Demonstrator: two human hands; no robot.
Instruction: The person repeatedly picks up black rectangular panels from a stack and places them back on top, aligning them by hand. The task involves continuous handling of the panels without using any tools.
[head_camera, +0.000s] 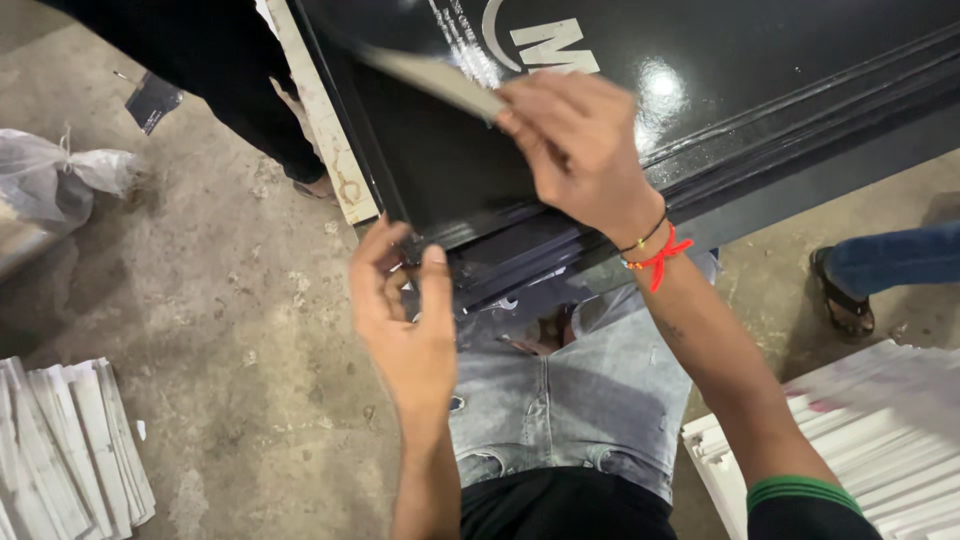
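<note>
A large glossy black panel (760, 90) with raised moulded ridges and pale printed markings fills the upper right. My right hand (575, 145) pinches a thin film sheet (440, 75) that lifts off the panel's surface, its underside pale. My left hand (400, 320) grips the panel's near corner edge (420, 250), thumb on top. A red thread and a bead band circle my right wrist. My grey jeans show below.
Stacks of white flat strips lie at the lower left (70, 450) and lower right (870, 430). A tied clear plastic bag (50, 175) sits at the left. Another person's sandalled foot (845, 295) stands at the right, and someone in black (230, 70) stands top left on the concrete floor.
</note>
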